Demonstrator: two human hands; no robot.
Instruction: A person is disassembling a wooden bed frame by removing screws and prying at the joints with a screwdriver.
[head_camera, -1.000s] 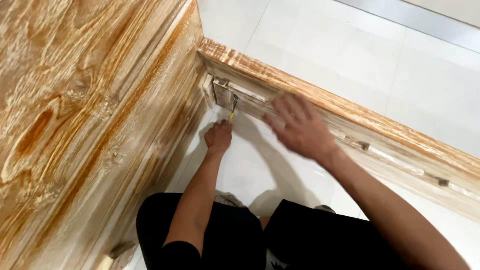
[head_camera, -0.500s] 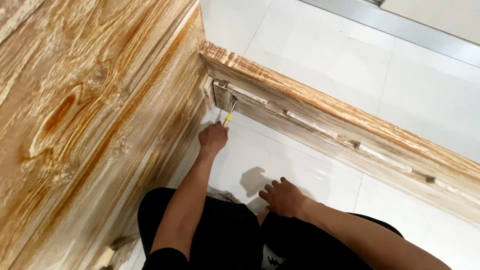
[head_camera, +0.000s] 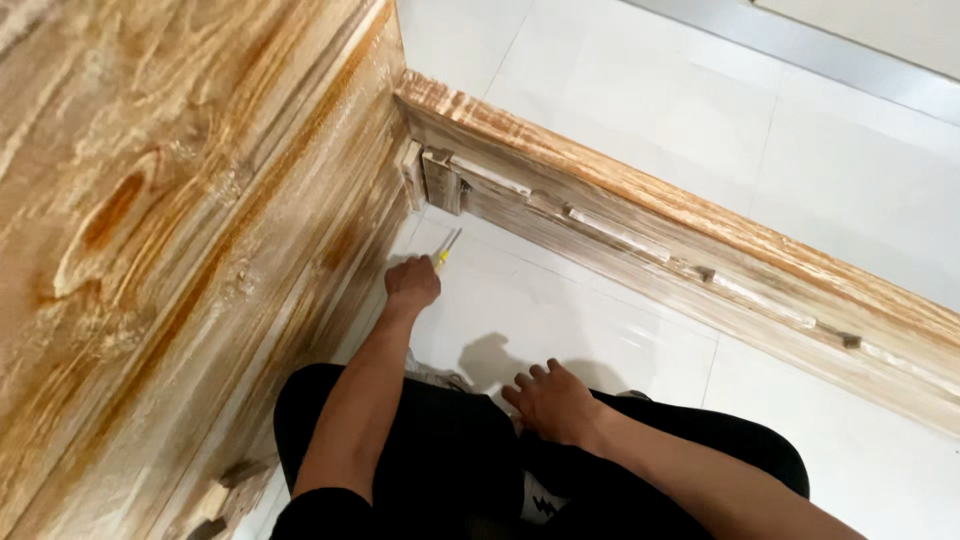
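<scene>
A screwdriver (head_camera: 446, 250) is gripped by the left hand (head_camera: 412, 285), tip pointed at the corner bracket (head_camera: 441, 180); the right hand (head_camera: 553, 402) is rested on the knee, fingers loosely spread and empty.

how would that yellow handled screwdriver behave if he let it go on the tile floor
The screwdriver in the left hand looks thin and rigid, so probably light and stiff. Its shaft looks round, so it would likely roll on the glossy white tile floor. The smooth tile also suggests it would slide easily when pushed.
</scene>
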